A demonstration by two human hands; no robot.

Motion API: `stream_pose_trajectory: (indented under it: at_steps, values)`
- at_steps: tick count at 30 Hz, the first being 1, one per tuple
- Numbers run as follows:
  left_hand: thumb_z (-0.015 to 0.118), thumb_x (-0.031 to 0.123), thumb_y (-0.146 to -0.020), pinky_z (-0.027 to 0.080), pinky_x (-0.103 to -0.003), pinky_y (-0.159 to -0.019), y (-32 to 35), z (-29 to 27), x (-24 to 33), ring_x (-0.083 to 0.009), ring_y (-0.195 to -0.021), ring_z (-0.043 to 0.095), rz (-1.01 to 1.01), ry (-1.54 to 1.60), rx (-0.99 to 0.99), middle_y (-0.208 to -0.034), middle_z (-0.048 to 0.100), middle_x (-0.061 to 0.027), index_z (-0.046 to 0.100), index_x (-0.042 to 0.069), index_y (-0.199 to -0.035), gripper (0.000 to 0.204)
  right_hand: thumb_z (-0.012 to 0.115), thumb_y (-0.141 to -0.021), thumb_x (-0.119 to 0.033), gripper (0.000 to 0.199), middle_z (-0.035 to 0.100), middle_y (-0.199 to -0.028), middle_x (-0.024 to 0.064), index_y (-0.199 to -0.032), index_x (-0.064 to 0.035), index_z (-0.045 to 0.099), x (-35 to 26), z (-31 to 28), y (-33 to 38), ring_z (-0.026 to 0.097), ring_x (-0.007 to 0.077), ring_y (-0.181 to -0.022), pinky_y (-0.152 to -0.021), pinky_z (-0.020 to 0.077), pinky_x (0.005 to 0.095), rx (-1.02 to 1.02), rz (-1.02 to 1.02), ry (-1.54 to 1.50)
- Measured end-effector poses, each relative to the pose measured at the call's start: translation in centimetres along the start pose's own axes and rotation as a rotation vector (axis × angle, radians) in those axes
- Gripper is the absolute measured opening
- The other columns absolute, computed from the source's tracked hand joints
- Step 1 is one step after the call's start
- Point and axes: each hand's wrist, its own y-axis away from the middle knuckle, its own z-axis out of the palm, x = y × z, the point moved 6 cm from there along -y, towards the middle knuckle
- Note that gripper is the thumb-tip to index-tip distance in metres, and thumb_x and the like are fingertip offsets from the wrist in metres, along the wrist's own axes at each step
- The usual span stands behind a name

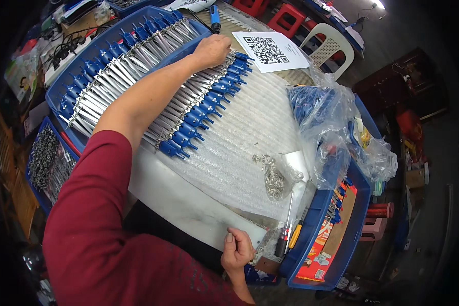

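My left hand (212, 51) reaches to the far end of a long row of silver metal rods with blue plastic ends (194, 118). Its fingers are curled down there, and what they grip is hidden. Close to the near edge of the table, my right hand (237, 250) is closed, thumb pressed against the bent fingers. Anything inside that hand is too small or covered to make out. The row lies side by side on white foam sheeting (239, 130), blue ends toward the right. A blue bin (53, 97) beyond my left forearm holds more of these rods.
Small metal parts (274, 183) lie in a clear bag on the foam. Screwdrivers, one yellow-handled (295, 236), rest beside a blue tray (349, 250) on the right. Plastic bags (324, 122) cover another bin. A printed sheet (270, 51) and blue-handled tool (215, 19) lie at the back.
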Motion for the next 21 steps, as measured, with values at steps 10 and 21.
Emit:
stream_pose_trajectory:
  at_steps: [10, 21]
  values:
    - [0.056, 0.016, -0.079, 0.042, -0.032, -0.063, 4.1, -6.8, 1.2, -0.0257, -0.068, 0.053, -0.043, 0.285, 0.000, -0.072, 0.053, -0.0145, 0.052, 0.000, -0.080, 0.017, 0.053, -0.079, -0.003, 0.011, 0.056, -0.070, 0.0088, -0.085, 0.0039, 0.059, 0.0, 0.1, 0.1, 0.051, 0.0134, -0.061, -0.057, 0.0412, 0.0233, -0.016, 0.063, -0.002]
    - [0.059, 0.015, -0.079, 0.043, -0.024, -0.064, 12.3, -17.0, 12.3, -0.0095, -0.072, 0.048, 0.087, 0.887, -0.261, -0.079, 0.052, -0.0025, 0.051, 0.001, -0.087, 0.018, 0.053, -0.078, -0.003, 0.010, 0.055, -0.069, 0.0132, -0.086, 0.0018, 0.058, 0.8, 0.2, 0.4, 0.054, 0.0213, -0.060, -0.058, 0.0432, 0.0287, 0.029, 0.060, -0.031]
